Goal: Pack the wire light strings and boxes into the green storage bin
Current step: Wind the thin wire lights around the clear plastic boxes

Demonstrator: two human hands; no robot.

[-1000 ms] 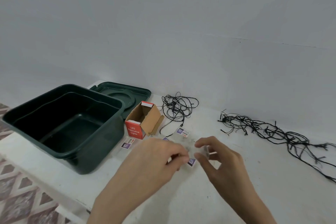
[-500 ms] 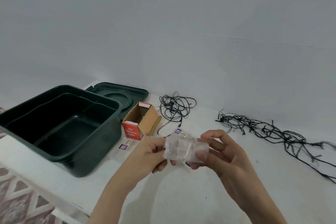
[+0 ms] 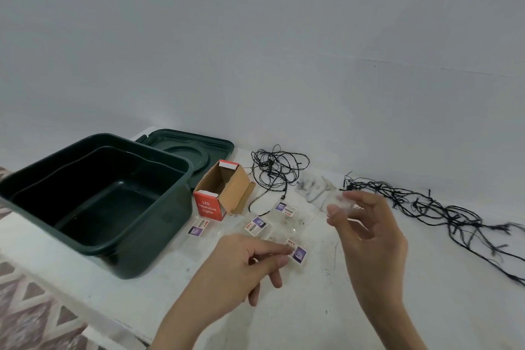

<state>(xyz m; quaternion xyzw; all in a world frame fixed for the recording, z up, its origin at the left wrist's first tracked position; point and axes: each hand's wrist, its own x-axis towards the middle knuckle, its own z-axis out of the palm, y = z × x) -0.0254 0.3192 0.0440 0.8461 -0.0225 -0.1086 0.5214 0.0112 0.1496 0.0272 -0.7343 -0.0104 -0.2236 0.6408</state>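
Right hand (image 3: 369, 239) pinches crumpled clear plastic packet (image 3: 342, 202).

This looks like a plain room in a home: a bare pale painted wall (image 3: 255, 37) behind a scuffed white tabletop (image 3: 312, 307), with zigzag-patterned pink-grey flooring (image 3: 28, 307) beyond its left edge.

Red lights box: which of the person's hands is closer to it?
Left. The left hand is just in front and right of the red lights box; the right hand holds a clear packet farther right.

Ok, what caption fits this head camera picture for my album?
Right hand holds a clear packet; empty green bin, wire lights nearby.
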